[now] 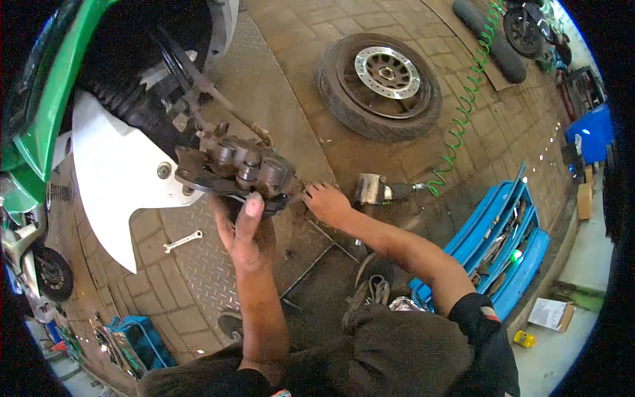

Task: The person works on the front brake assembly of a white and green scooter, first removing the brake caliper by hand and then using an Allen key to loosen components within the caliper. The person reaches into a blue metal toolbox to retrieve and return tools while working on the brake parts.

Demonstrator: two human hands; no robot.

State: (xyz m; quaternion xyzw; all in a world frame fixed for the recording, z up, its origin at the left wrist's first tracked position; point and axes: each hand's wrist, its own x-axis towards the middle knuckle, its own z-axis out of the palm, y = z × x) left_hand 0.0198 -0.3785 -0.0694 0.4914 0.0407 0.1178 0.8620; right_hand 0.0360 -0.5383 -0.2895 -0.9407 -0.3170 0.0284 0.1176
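My left hand [246, 235] grips a grimy brake caliper [254, 169] from below, its thumb pressed on the lower edge. The caliper hangs beside the white front mudguard [112, 172] of a green-and-white motorcycle [40, 132], near a hose and fork parts. My right hand [327, 204] is at the caliper's right end, fingers curled; what they hold, if anything, I cannot make out. An impact gun [377, 188] on a coiled green air hose [456, 132] lies just right of it. A silver spanner [182, 241] lies below the mudguard.
A wheel with brake disc [383, 83] lies on the paved floor beyond a metal plate [271, 92]. An open blue toolbox [489, 238] is at right, another [139, 341] at lower left. A metal stand [307, 271] is below my hands. Other motorcycles [522, 30] stand behind.
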